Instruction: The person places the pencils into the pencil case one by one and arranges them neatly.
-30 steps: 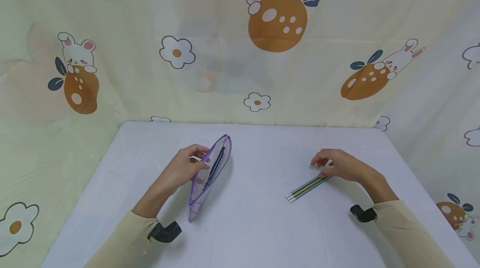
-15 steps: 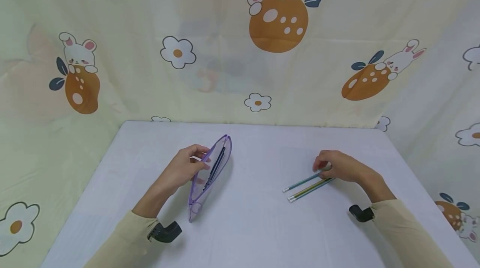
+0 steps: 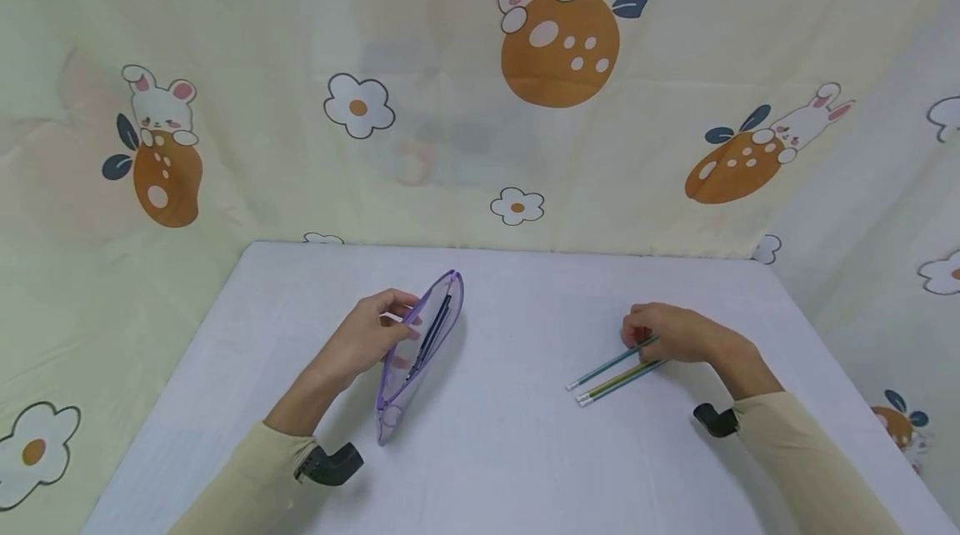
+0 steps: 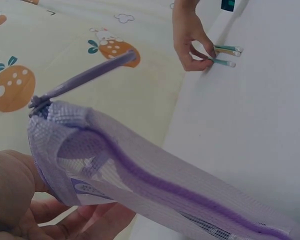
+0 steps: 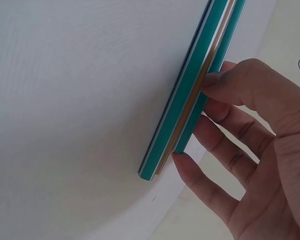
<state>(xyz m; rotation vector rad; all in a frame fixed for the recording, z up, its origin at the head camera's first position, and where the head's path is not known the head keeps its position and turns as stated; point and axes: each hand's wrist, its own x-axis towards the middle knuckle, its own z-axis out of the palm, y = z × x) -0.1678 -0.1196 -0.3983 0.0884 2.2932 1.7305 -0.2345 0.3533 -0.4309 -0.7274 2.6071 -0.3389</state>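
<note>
My left hand [image 3: 363,337] grips the side of a purple mesh pencil case [image 3: 391,418], thumb on its near face. The case stands tilted with its zipped mouth unclosed, and dark pens [image 3: 429,339] show inside. In the left wrist view a purple zipper pull strip [image 4: 90,75] sticks out from the case's end. On the right, my right hand [image 3: 678,337] pinches a teal pencil [image 3: 606,369] between thumb and fingers, its white-tipped end pointing left. Just beside it lie a gold pencil and another teal pencil [image 3: 618,385], side by side on the table; their far ends are hidden under the hand.
A white-covered table [image 3: 510,468] spreads under both hands. Behind it hangs a pale curtain [image 3: 435,35] printed with rabbits, oranges and flowers. Black wrist cameras [image 3: 330,464] sit at both sleeve cuffs.
My right hand has closed its fingers on one teal pencil and separated it from the other two. My left hand and the pencil case have stayed in place.
</note>
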